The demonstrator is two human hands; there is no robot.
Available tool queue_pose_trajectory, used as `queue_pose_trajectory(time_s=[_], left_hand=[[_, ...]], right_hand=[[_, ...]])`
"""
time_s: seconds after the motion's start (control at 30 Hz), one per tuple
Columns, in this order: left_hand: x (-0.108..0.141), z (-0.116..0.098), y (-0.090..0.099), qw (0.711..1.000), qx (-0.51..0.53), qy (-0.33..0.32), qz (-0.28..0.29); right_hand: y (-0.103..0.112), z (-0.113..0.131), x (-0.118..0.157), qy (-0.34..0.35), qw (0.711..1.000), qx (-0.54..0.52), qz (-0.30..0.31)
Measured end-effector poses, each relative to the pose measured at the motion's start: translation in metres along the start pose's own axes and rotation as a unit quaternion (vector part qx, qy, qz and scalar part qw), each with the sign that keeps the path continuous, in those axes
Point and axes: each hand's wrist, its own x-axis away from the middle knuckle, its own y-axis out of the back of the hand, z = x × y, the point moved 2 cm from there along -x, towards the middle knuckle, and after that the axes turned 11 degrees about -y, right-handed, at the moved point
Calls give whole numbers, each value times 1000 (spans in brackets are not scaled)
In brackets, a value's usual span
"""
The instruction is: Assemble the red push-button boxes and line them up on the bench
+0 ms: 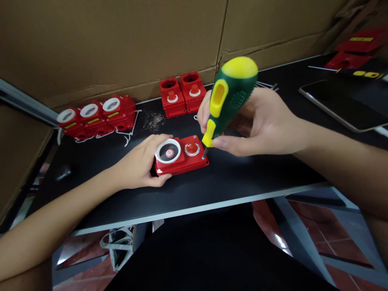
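On the black table lies a red box (188, 164) with a white ring around a dark round window and a red button. My left hand (142, 163) grips its left end, thumb at the front side and fingers behind. A green and yellow screwdriver (232, 97) is held in my right hand (254, 125), tilted over the box. Its tip meets a screw at the box's front right corner. Part of the right fingers is hidden behind the handle.
Several red boxes (97, 119) with white rings stand at the back left. Two red units (183, 95) with buttons stand by the cardboard wall (136, 44). Dark-screened tablet (348, 103) at right, more red parts (348, 60) behind. Crumbs (154, 120) lie mid-table. The table's front edge (212, 206) is near.
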Motion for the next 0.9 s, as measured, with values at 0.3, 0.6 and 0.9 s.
queue_pose_trajectory(time_s=[0.3, 0.6, 0.9], left_hand=[[-2, -1, 0, 1000, -2, 7, 2], [0, 0, 0, 1000, 5, 12, -1], [1, 1, -1, 1000, 2, 7, 0]], right_hand=[[-12, -2, 0, 9, 999, 18, -35], [11, 11, 7, -31, 996, -2, 86], [6, 8, 1, -48, 991, -67, 101]])
